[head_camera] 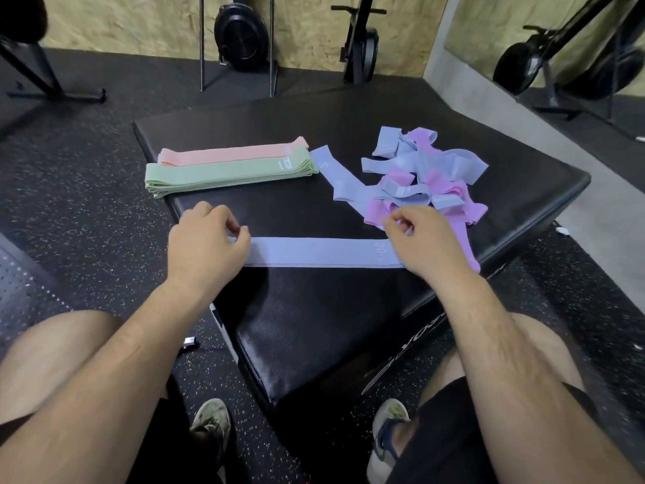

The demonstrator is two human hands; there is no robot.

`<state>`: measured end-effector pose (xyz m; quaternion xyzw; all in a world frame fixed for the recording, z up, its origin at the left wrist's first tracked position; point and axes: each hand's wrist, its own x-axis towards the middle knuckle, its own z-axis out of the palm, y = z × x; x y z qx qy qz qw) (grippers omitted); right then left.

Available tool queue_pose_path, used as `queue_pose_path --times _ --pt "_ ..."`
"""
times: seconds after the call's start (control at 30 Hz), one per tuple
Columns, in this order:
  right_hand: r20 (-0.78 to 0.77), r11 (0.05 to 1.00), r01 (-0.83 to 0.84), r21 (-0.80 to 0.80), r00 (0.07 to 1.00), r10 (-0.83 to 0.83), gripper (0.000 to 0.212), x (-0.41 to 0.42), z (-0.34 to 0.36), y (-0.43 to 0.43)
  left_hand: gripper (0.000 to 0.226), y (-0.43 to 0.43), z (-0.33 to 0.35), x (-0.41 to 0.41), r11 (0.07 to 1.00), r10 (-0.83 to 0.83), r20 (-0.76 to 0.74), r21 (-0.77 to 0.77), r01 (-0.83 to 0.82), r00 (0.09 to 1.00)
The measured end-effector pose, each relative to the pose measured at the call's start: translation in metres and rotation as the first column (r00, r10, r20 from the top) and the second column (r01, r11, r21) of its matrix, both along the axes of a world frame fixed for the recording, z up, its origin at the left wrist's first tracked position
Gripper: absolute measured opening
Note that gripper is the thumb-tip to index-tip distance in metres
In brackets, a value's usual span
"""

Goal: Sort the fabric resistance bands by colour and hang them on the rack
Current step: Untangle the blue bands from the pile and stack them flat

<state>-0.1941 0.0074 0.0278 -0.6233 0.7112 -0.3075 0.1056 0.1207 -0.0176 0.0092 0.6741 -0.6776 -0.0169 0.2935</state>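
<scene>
A blue-grey fabric band [321,252] lies flat and stretched across the black padded box [314,330]. My left hand [206,239] pinches its left end and my right hand [422,239] pinches its right end near the printed "20". Farther back on the left, a neat stack of green bands [227,174] lies in front of a stack of pink bands [230,153]. On the right sits a tangled heap of blue-grey and purple bands [425,179], with one blue-grey band [335,172] trailing out to its left.
The box stands on speckled black rubber flooring [87,204]. Black exercise machines [241,33] line the plywood wall behind, with a mirror [558,47] at the right. My knees and shoes show at the bottom, and a small dark object [190,341] lies on the floor.
</scene>
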Motion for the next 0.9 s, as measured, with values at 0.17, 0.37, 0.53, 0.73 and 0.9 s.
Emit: queue_pose_path --times 0.17,0.37,0.53,0.73,0.9 --pt "-0.048 0.99 -0.143 0.012 0.989 0.143 0.022 0.034 -0.012 -0.024 0.008 -0.018 -0.002 -0.046 0.981 -0.194 -0.038 0.004 0.194 0.98" --pt "-0.112 0.976 -0.133 0.17 0.982 0.153 0.038 0.063 -0.011 -0.056 0.011 -0.043 -0.007 -0.087 0.938 -0.343 -0.105 0.014 0.347 0.933" --pt "-0.202 0.969 -0.084 0.233 0.97 0.132 0.048 0.064 -0.012 -0.068 0.012 -0.056 -0.01 -0.095 0.929 -0.363 -0.123 0.03 0.369 0.924" --pt "-0.154 0.988 -0.135 0.07 0.977 0.144 0.04 0.064 -0.008 -0.069 0.013 -0.062 -0.005 -0.092 0.931 -0.326 -0.253 0.08 0.355 0.911" --pt "-0.069 0.941 -0.277 -0.193 0.961 0.269 0.034 0.074 -0.005 -0.063 0.021 -0.055 0.017 -0.095 0.913 -0.159 -0.753 0.135 0.385 0.639"
